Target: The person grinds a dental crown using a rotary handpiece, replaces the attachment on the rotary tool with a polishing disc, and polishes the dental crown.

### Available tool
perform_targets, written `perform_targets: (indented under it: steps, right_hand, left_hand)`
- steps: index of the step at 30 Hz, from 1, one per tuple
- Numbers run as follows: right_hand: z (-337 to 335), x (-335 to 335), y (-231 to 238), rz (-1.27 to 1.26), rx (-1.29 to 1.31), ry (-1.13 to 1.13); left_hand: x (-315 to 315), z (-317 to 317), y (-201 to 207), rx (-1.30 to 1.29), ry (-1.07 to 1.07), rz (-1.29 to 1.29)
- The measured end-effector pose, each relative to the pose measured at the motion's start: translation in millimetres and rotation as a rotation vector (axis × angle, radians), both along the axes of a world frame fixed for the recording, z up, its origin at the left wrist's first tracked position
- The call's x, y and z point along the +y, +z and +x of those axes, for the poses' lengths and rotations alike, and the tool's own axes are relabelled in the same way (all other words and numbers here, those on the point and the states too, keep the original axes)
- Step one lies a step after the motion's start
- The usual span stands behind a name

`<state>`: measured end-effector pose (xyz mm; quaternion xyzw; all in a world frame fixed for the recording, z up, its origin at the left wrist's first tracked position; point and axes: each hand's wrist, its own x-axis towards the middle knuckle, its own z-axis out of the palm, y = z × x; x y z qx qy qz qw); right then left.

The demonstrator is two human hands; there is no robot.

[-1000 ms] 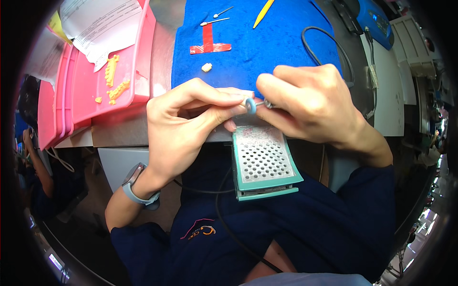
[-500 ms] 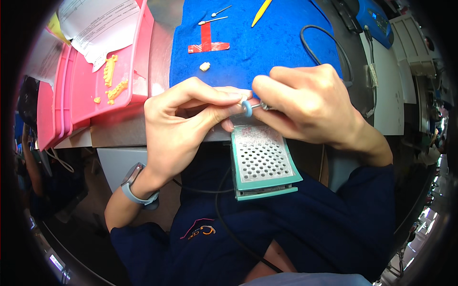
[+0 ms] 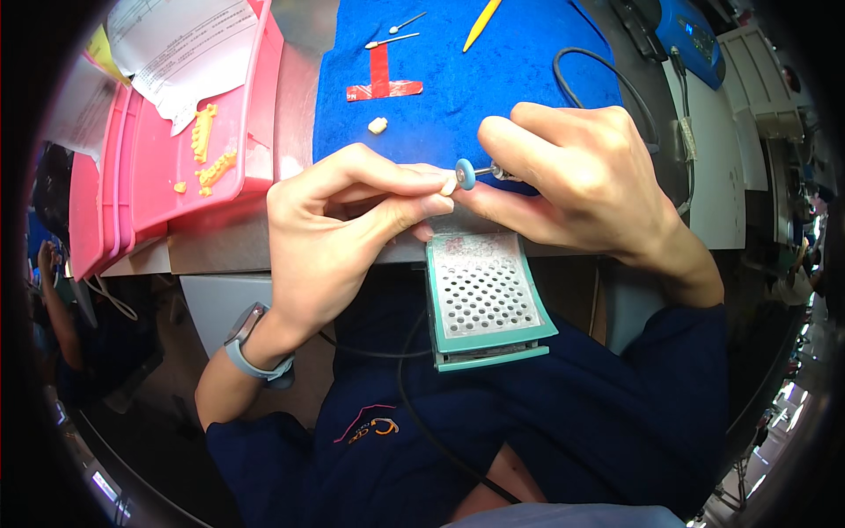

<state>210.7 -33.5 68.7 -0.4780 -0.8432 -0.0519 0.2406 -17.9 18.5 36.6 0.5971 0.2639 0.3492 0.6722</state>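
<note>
The left hand pinches a small pale tooth-shaped piece between thumb and forefinger tips, at the table edge above a teal perforated tray; the right hand has its fingers pressed together around a thin rotary tool, whose small blue disc touches the piece. Behind the hands, a blue mat carries a red L-shaped tape strip, a second pale piece and a yellow stick. To the left, a pink tray holds orange parts and a white printed sheet.

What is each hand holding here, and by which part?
Left hand pinches a small pale piece at its fingertips. Right hand grips a rotary tool near its blue wheel.
</note>
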Motion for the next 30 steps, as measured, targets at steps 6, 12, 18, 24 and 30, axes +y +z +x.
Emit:
perform_targets:
  steps: [6,12,18,24,30]
  right_hand:
    - [-3.9,-5.0,-0.1,-0.013,-0.036,0.037]
    - [-3.9,-5.0,-0.3,-0.028,-0.041,0.029]
    - [-1.3,-3.2,1.4,-0.036,-0.031,0.023]
    - [-1.7,-3.1,1.1,-0.052,-0.028,0.037]
    - [-2.1,-3.7,0.2,-0.028,-0.032,0.033]
  left_hand:
    - [-1.4,3.0,1.3,0.022,0.021,0.052]
    - [-0.4,2.2,-1.3,0.014,0.008,0.058]
    - [0.9,-0.8,-2.4,-0.003,-0.011,0.025]
    - [0.5,-1.8,-2.3,-0.015,-0.01,0.012]
    - [-1.0,1.3,-1.0,0.01,0.007,0.035]
